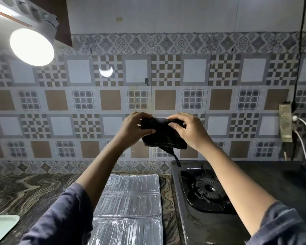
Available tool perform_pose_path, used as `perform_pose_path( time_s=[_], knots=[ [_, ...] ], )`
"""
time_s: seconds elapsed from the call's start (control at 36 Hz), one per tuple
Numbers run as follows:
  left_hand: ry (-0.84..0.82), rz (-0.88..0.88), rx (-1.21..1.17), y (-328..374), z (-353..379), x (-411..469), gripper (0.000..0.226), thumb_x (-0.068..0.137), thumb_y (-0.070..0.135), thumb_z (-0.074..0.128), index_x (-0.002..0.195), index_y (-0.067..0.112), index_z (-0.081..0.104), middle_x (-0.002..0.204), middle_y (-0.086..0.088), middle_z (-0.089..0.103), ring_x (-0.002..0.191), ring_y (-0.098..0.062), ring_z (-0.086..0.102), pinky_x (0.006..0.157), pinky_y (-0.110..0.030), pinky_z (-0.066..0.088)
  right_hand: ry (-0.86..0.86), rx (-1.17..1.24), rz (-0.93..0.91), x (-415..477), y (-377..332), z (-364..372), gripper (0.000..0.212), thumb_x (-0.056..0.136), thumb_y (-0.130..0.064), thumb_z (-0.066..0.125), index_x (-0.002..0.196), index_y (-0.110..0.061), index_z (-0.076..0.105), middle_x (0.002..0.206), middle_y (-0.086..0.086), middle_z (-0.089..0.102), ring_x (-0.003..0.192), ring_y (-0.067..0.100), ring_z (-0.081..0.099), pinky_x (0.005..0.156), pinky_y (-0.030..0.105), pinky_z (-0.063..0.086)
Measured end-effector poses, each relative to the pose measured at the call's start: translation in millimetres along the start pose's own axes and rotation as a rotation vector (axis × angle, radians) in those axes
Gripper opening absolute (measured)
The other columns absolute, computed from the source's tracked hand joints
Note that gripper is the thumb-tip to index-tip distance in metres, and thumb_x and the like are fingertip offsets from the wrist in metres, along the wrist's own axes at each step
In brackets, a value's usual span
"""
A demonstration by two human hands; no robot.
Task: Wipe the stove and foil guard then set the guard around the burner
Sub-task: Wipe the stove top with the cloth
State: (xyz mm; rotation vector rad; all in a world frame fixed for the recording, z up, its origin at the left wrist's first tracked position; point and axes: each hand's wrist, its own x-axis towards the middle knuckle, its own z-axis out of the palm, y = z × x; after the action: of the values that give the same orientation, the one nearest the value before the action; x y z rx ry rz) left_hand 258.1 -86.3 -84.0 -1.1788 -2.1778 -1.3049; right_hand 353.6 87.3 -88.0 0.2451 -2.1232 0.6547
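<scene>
Head view, and we sweep from the left: a pale green tray pokes in at the bottom-left corner, mostly cut off by the frame, nothing visible on the part that shows. Above it a bright round lamp blows out the upper left, so the fitting behind it is hard to read. At the far left edge a small tan thing is clipped too tightly to name.

On the marbled worktop the foil guard lies flat, its ribbed panels folded open, just beside the stove; its left part hides behind the left forearm and its near end runs off the bottom.

Up in the air, in front of the tiled wall, both hands are raised. The left hand has its grip pinched on the left end of a black cloth; the right hand has its grip closed on the right end. The cloth is bunched between them, with a loose tail dangling down over the stove's back edge.

To the right, the dark stove sits with its black burner bare, partly crossed by the right forearm. Farther right, a wall socket with white cables, and a dark shape at the right edge too dim to make out.
</scene>
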Motion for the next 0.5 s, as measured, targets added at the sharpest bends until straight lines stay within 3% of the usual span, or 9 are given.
perform_pose_path(
  time_s=[0.14,0.28,0.42,0.5],
  knots=[
    [0.031,0.112,0.162,-9,11,-1,0.030,0.077,0.012,0.071,0.107,0.012,0.066,0.110,-0.008,0.051,0.091,-0.015,0.053,0.089,-0.025,0.048,-0.001,-0.058,0.016,-4,9,-1,0.017,0.084,-0.008,0.064,0.099,-0.009,0.070,0.096,0.007,0.068,0.089,0.013,0.058,0.079,0.003,0.037],
    [0.024,0.222,0.146,-14,22,6,0.025,0.080,0.019,0.069,0.104,0.014,0.067,0.116,-0.006,0.055,0.108,-0.016,0.050,0.099,-0.031,0.042,0.031,-0.091,0.045,-7,22,-9,0.018,0.084,-0.007,0.064,0.101,-0.010,0.070,0.097,0.007,0.068,0.092,0.015,0.061,0.082,0.008,0.041],
    [-0.105,0.101,-0.199,-5,42,10,0.017,0.084,0.014,0.064,0.101,0.016,0.063,0.102,-0.001,0.066,0.093,-0.012,0.063,0.084,-0.025,0.054,0.108,-0.114,0.082,-13,38,-19,0.020,0.085,-0.011,0.064,0.103,-0.013,0.070,0.099,-0.001,0.069,0.094,0.010,0.062,0.086,0.014,0.046],
    [-0.110,0.038,-0.387,1,62,10,0.013,0.085,0.011,0.063,0.098,0.013,0.062,0.096,-0.005,0.065,0.083,-0.011,0.062,0.073,-0.018,0.053,0.160,-0.106,0.117,-22,48,-23,0.022,0.083,-0.011,0.065,0.105,-0.012,0.069,0.100,-0.005,0.067,0.095,0.006,0.061,0.087,0.015,0.048]
  ],
)
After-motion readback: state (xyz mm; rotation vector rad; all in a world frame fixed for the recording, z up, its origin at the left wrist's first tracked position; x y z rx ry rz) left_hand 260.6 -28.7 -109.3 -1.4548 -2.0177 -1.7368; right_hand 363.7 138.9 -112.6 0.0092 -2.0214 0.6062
